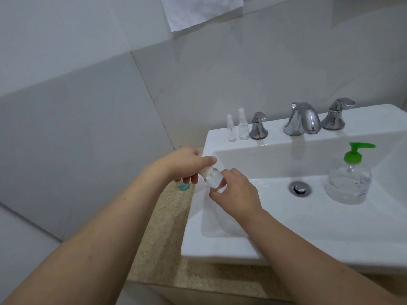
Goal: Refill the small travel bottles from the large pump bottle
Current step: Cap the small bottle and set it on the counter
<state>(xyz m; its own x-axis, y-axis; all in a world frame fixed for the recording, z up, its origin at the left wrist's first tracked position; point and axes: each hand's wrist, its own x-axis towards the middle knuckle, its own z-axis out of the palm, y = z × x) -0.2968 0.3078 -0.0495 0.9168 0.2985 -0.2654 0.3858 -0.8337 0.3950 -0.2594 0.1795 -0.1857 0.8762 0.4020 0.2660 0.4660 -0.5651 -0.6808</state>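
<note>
Over the white ceramic sink [220, 139], the left hand [185, 165] pinches the cap end of a small clear travel bottle [212, 180] (tilted), fingers curled; the right hand [236, 193] grips its body. The clear green-pump bottle [349, 179] stands in the basin.

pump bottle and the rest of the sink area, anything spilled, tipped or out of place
Only one oddity: the large pump bottle with the green pump stands upright inside the sink basin, right of the drain, not on the ledge. No spill shows. Both spray bottles stand upright on the ledge. Both hands hold a small clear bottle.
</note>
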